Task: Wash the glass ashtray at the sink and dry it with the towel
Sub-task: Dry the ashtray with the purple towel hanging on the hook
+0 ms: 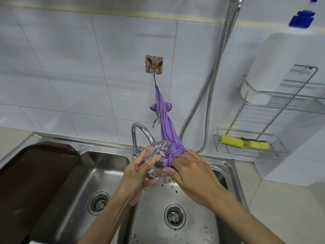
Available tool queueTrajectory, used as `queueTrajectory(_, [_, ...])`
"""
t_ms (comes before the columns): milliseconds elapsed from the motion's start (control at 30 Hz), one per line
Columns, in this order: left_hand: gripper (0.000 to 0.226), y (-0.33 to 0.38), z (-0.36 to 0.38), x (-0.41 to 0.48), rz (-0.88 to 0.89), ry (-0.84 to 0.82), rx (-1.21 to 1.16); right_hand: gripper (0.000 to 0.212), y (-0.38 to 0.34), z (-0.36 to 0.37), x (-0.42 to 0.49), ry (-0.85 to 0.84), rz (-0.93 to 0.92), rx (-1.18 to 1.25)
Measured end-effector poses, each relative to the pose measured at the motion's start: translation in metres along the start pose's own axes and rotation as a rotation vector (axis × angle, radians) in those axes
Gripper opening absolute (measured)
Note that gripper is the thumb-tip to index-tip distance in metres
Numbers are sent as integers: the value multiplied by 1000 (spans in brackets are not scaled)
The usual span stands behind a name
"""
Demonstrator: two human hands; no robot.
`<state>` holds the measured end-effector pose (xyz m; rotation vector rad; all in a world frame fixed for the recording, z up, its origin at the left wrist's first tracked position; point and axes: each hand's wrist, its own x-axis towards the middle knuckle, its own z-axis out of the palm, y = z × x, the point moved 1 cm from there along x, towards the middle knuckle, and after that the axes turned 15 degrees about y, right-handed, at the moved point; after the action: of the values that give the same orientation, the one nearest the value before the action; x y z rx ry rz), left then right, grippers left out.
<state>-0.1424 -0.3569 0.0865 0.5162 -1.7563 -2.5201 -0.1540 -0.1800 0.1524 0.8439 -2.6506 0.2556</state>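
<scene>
Both hands [190, 170] press hooked towel [168, 127] into ashtray [159, 152], probably touching faucet [140, 132].

Even, soft daylight-like brightness fills the scene, with mild glare on the steel sink [109, 166], faint shadows, slight overall blur and curved wide-angle edges.

Steel double sink [105, 156] with dark specks, perhaps grounds; brown tray [35, 173] over its left edge.
</scene>
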Motion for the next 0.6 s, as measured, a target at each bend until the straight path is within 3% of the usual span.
queueTrajectory(200, [66,1,6,-5,-15,-10,-6,59,0,-3,-10,60,91,335])
queueTrajectory(400, [100,0,1,-8,-59,-27,-40,38,-11,3,-4,-38,81,655])
queueTrajectory(500, [101,-1,-1,-8,-83,-47,-76,42,-14,5,6,-125,-42,562])
queueTrajectory(600, [93,0,-1,-8,-63,-53,-46,47,-10,9,10,-86,-79,424])
